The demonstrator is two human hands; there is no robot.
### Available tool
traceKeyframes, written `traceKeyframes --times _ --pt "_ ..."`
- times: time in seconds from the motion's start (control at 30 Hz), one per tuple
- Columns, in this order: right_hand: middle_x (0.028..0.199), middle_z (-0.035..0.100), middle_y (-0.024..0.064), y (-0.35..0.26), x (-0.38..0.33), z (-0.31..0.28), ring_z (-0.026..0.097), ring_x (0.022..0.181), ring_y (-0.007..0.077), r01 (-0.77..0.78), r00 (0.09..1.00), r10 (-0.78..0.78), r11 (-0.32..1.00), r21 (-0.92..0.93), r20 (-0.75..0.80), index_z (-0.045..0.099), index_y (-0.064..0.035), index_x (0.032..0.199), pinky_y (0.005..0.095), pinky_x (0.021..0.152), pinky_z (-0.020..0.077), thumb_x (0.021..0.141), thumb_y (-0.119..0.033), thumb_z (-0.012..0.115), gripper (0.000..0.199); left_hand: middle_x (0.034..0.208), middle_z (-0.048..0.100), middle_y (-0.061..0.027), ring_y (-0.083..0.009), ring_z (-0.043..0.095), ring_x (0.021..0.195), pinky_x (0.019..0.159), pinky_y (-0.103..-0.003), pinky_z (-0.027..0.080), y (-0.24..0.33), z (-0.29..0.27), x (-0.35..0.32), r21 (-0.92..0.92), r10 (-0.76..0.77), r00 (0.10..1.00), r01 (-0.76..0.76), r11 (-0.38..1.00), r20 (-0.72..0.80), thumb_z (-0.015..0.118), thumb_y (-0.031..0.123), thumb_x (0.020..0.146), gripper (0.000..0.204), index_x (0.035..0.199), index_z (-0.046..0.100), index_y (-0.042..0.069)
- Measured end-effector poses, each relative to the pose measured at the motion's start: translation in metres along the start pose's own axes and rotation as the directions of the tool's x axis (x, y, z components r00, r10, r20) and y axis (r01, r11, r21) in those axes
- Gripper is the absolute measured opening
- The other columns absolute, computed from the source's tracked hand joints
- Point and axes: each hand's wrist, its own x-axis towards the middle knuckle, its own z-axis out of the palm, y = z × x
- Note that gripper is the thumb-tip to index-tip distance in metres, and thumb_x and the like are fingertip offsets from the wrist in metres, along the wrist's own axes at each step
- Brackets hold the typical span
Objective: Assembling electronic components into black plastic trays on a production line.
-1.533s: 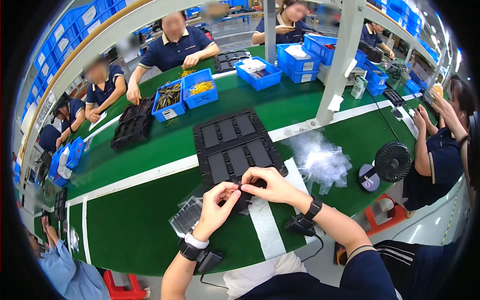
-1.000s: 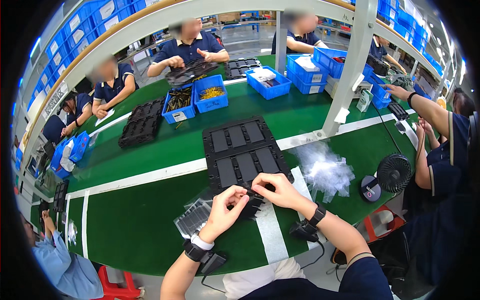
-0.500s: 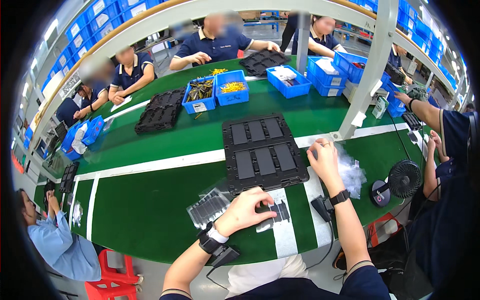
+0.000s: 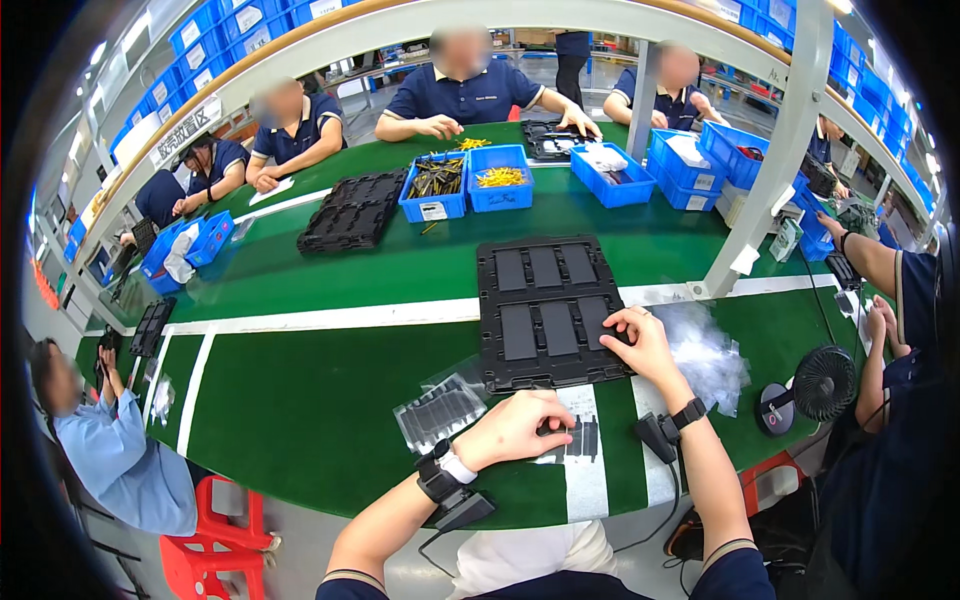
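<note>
A black plastic tray (image 4: 490, 318) lies ahead of me, with several flat dark rectangular panels (image 4: 519, 331) in its two rows of pockets. My right hand (image 4: 645, 348) is at the tray's right side, thumb and index fingertips apart by the near right panel (image 4: 598, 322). Nearer to me, my left hand (image 4: 518, 428) is closed in a pinch at the edge of a small clear sheet with dark strips (image 4: 582, 440); whatever its fingertips hold is hidden. Left of that hand lies another clear sheet of dark strips (image 4: 438, 412).
Crumpled clear film (image 4: 708, 358) lies right of the tray, near a black fan (image 4: 822, 383). Beyond are stacked black trays (image 4: 350, 212), blue bins (image 4: 502, 192) of yellow and dark parts, and a white post (image 4: 765, 170). Co-workers sit around the green table (image 4: 290, 400).
My right hand has moved from beyond the tray's right edge onto its near right panel. My left hand stays at the small sheet, its fingers drawn closer together. The whole view has shifted slightly.
</note>
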Motion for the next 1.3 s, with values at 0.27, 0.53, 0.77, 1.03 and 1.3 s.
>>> traceKeyframes --times 0.27,0.53,0.77,1.03,1.3 --pt "0.070 0.047 0.0029 -0.007 -0.001 -0.005 0.043 0.060 0.0141 0.018 0.997 -0.016 1.000 -0.019 0.076 0.062 -0.0083 0.086 0.0260 0.054 0.0385 0.059 -0.013 0.075 0.030 0.064 0.050 -0.0054 -0.0151 0.047 0.050 0.048 -0.027 0.040 -0.009 0.000 0.000 0.088 -0.066 0.903 0.113 0.990 -0.425 0.064 0.011 0.073 0.035 0.106 0.056 0.002" --pt "0.060 0.045 0.0021 -0.011 -0.003 -0.003 0.039 0.052 0.0115 -0.031 0.998 0.035 0.998 0.058 -0.052 0.060 -0.0053 0.088 0.0244 0.049 0.0354 0.070 -0.012 0.069 0.022 0.057 0.052 -0.0067 -0.0146 0.047 0.044 0.045 -0.027 0.039 -0.010 0.002 0.002 0.068 -0.095 0.919 0.131 0.989 -0.383 0.063 0.012 0.075 0.034 0.106 0.057 -0.001" --pt "0.070 0.058 0.0066 -0.039 -0.012 0.001 0.052 0.058 0.0144 0.200 0.969 -0.188 0.978 0.064 -0.161 0.063 -0.0046 0.084 0.0253 0.053 0.0420 0.069 -0.008 0.069 0.017 0.076 0.060 -0.0078 -0.0129 0.057 0.061 0.057 -0.025 0.047 -0.008 0.002 0.006 -0.397 -0.324 0.869 0.165 0.903 -0.375 0.055 0.017 0.084 0.036 0.115 0.049 -0.002" --pt "0.075 0.060 0.0061 -0.065 -0.031 0.016 0.057 0.066 0.0153 0.213 0.951 -0.271 0.924 0.319 0.150 0.054 -0.0041 0.104 0.0276 0.062 0.0459 0.069 -0.009 0.071 0.040 0.087 0.058 -0.0033 -0.0059 0.056 0.073 0.062 -0.018 0.045 -0.017 -0.003 0.005 -0.691 -0.322 0.799 -0.154 0.706 -0.507 0.055 0.010 0.086 0.029 0.112 0.045 0.002" --pt "0.083 0.063 0.0110 -0.066 -0.028 0.017 0.062 0.075 0.0173 0.190 0.972 -0.223 0.928 0.322 0.070 0.050 -0.0005 0.104 0.0260 0.066 0.0466 0.075 -0.003 0.064 0.032 0.087 0.062 -0.0096 -0.0138 0.062 0.079 0.071 -0.025 0.051 0.003 -0.001 0.006 -0.363 -0.161 0.863 -0.028 0.931 -0.479 0.057 0.002 0.082 0.020 0.101 0.053 -0.001"
